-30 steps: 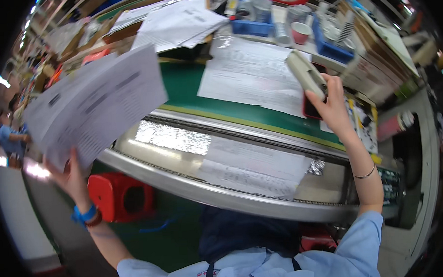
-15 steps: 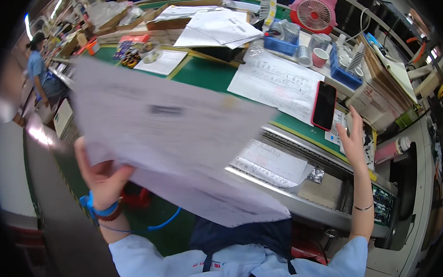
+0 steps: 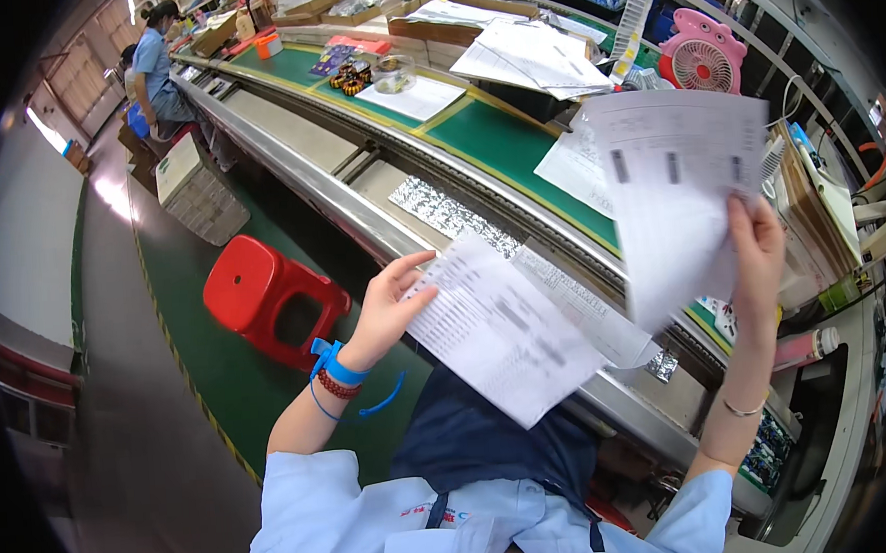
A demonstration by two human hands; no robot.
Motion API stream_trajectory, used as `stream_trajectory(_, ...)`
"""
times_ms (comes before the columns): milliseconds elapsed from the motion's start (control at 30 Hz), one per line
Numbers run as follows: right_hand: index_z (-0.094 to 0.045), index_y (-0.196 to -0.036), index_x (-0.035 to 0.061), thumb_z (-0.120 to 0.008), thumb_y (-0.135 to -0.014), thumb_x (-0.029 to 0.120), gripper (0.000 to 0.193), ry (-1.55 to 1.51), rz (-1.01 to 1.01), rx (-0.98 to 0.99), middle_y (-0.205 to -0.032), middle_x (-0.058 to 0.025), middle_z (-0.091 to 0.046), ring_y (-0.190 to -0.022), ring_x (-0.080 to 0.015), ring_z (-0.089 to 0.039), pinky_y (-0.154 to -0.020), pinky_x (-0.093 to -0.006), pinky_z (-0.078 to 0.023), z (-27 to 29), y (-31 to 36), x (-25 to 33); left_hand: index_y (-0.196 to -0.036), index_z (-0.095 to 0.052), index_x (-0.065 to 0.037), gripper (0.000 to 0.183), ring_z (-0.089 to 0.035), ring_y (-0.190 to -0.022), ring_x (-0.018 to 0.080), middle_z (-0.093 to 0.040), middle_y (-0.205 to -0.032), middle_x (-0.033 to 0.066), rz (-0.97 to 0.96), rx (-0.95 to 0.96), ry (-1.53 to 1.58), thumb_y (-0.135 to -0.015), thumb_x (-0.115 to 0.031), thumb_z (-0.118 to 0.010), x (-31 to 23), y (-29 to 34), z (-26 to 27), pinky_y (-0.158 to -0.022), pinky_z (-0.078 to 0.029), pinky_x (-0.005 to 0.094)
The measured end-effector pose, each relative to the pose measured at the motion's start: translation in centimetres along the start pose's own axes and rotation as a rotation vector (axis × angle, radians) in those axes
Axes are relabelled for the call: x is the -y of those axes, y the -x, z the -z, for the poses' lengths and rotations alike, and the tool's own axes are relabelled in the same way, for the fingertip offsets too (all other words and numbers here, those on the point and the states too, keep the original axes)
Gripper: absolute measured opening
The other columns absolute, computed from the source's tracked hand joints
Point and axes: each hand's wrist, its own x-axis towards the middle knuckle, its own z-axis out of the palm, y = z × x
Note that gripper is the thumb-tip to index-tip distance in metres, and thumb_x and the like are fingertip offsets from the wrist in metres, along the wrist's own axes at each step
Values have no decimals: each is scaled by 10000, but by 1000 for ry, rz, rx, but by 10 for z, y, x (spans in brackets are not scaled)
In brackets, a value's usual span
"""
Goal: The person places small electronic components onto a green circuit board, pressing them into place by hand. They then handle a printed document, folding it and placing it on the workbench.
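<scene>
In my left hand [image 3: 389, 304] a printed paper sheet [image 3: 506, 333] is pinched along its left edge, tilted above my lap and the bench's near rail. A blue wrist strap [image 3: 346, 367] with a loose cord circles that wrist. My right hand [image 3: 757, 245] grips the lower right edge of another printed paper [image 3: 674, 194], raised over the right part of the bench. This paper curls and is partly blurred; I cannot tell whether it is more than one sheet. It covers part of a sheet [image 3: 573, 175] lying on the bench.
A metal-railed conveyor line [image 3: 303, 184] runs along the green bench [image 3: 501, 138], with a silvery packet [image 3: 450, 216] on it. Stacked papers [image 3: 532, 57], a pink fan [image 3: 702, 53] and cardboard folders [image 3: 815, 197] stand behind. A red stool [image 3: 269, 296] is at left; a person [image 3: 157, 71] sits farther off.
Papers held by my left hand alone are now split between both hands. My right hand, empty before, has closed on one. The view has swung left, bringing the stool into sight; the phone is hidden.
</scene>
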Motion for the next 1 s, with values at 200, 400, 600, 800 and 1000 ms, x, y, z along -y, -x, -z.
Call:
stream_trajectory(200, -547, -1057, 3, -610, -848, 124, 250, 230, -153, 732, -983, -40, -527, -752, -111, -457, -668, -245, -408, -61, 43, -12, -1184, -458, 42, 330, -550, -1006, 128, -584, -1083, 96, 106, -24, 206, -874, -28, -548, 21, 3, -11, -877, -434, 263)
stream_trajectory(400, -545, -918, -43, -582, -852, 195, 250, 250, -143, 881, -1026, -136, -491, -763, -223, -485, -697, -311, -417, -120, 56, -63, -1128, -462, 3, 257, -526, -1005, 92, -570, -1064, 64, 190, 5, 279, -944, -175, -489, 15, 8, -18, -871, -418, 245)
stream_trajectory(600, -544, -907, -18, -604, -828, 185, 225, 304, -119, 851, -834, -109, -472, -721, -231, -482, -660, -331, -410, -126, 52, -63, -1051, -480, -1, 180, -541, -947, 88, -586, -996, 55, 110, 25, 122, -907, -90, -542, 18, 4, -19, -834, -426, 241)
stream_trajectory(800, -556, -962, 18, -659, -781, 134, 238, 234, -205, 766, -892, -78, -526, -784, -179, -519, -694, -281, -424, -96, 43, -39, -1022, -483, 3, 164, -550, -893, 83, -592, -958, 58, -39, -92, 86, -886, -43, -562, 12, 0, -23, -801, -431, 227)
stream_trajectory(1000, -584, -928, 16, -638, -797, 106, 168, 210, -184, 700, -867, -87, -539, -761, -197, -535, -668, -283, -432, -76, 39, -29, -1008, -472, -1, 150, -540, -899, 79, -582, -960, 57, -82, -74, 68, -885, -20, -555, 9, -10, -42, -798, -424, 218)
